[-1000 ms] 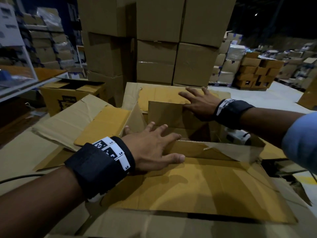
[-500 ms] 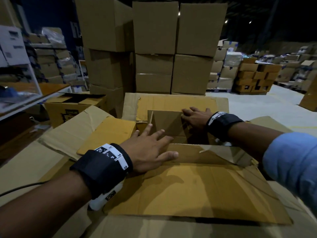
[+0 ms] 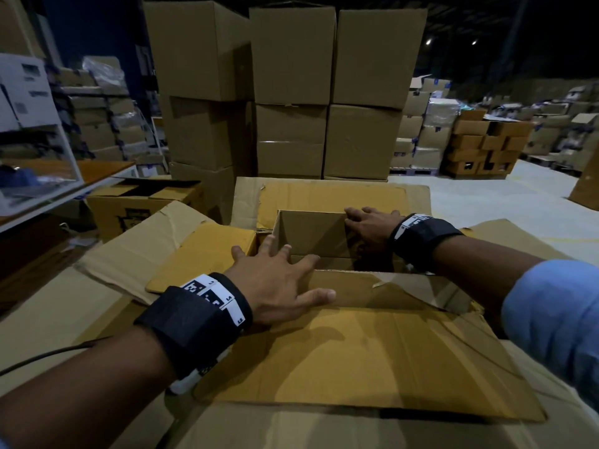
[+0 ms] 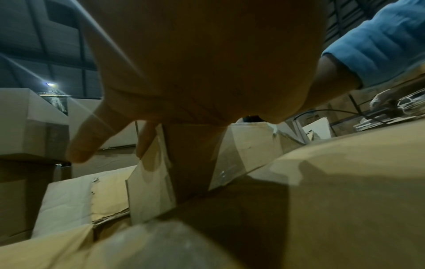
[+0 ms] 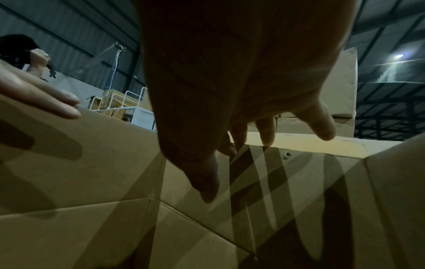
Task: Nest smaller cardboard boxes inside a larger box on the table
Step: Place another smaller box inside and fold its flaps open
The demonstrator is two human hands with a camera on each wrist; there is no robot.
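Observation:
A large open cardboard box (image 3: 356, 351) lies before me with its flaps spread outward. Inside it stands a smaller open box (image 3: 311, 234), its brown walls upright. My left hand (image 3: 275, 280) rests with spread, straight fingers across the near-left corner of the smaller box and the big near flap. In the left wrist view the left hand (image 4: 195, 72) hovers just over the cardboard edges. My right hand (image 3: 366, 225) holds the smaller box's far wall at its right end. There, in the right wrist view, the right hand (image 5: 241, 81) has fingers over the rim and the thumb inside.
Tall stacks of sealed cartons (image 3: 291, 92) rise right behind the large box. An open printed carton (image 3: 139, 202) sits at the left beside a shelf (image 3: 39, 176). More stacked boxes (image 3: 479, 147) stand on the floor at the right. A cable (image 3: 48, 354) trails at the near left.
My right hand left the flat far flap and came back onto the smaller box's far wall, which now stands more upright. The left hand has barely moved.

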